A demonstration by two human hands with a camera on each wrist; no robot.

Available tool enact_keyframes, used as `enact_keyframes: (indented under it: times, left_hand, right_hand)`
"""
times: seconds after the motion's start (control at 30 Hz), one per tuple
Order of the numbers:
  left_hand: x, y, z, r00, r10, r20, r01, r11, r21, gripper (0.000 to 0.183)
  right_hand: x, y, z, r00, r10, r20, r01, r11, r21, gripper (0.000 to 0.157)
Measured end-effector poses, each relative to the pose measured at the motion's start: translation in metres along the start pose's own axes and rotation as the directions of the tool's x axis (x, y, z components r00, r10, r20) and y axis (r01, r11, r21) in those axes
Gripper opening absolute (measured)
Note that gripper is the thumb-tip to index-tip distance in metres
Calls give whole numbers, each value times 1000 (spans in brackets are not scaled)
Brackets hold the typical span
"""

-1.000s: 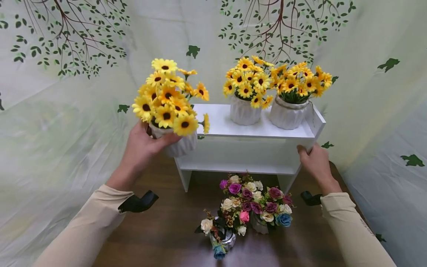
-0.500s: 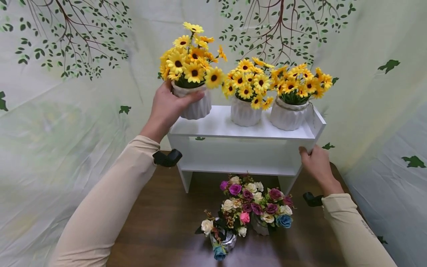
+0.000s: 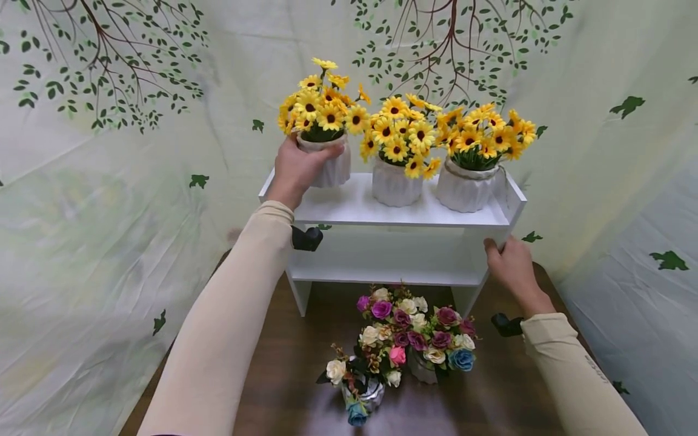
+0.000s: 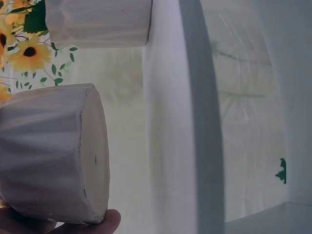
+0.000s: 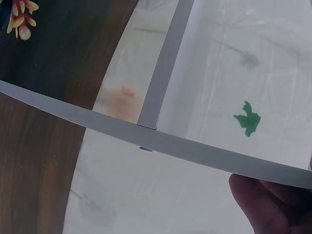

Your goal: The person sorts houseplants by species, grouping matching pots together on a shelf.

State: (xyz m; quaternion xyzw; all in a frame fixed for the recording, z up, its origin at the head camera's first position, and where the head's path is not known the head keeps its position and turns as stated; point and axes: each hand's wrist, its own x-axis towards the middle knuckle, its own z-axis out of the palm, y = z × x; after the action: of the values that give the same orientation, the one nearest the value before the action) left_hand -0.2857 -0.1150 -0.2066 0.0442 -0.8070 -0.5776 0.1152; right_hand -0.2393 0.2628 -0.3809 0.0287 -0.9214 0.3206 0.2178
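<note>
My left hand (image 3: pixel 299 166) grips a white ribbed flowerpot (image 3: pixel 334 168) of yellow sunflowers (image 3: pixel 322 109) over the left end of the white shelf's (image 3: pixel 349 212) top board. In the left wrist view, a gap separates the held pot's base (image 4: pixel 96 156) from the board (image 4: pixel 168 146). Two similar pots stand on that board, a middle pot (image 3: pixel 397 184) and a right pot (image 3: pixel 466 189). With thumb and fingers, my right hand (image 3: pixel 512 266) holds the front edge of the shelf's right side panel (image 5: pixel 204 155), below the top board.
In front of the shelf, on the brown wooden table (image 3: pixel 294 375), stand pots of mixed roses: a silvery pot (image 3: pixel 372 393) in front and another pot (image 3: pixel 422 368) behind it to the right. A pale curtain (image 3: pixel 234 121) printed with leaves hangs behind and at both sides.
My left hand has carried the sunflower pot rightward and up, then slightly down over the shelf's left end. My right hand has kept its grip on the side panel.
</note>
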Motion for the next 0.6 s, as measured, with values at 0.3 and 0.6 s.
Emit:
enact_keyframes:
  times: [0.3,0.6]
  left_hand:
    - [-2,-9,3,999,-39,22,39,999,26,93]
    - [-2,-17,3,999,-29,18,28,999,37,93]
  right_hand:
    - [1,-2,1,1000,5,3,-5,1000,-3,24]
    - [2,-1,-1,999,29,35,-28,1000,-8,30]
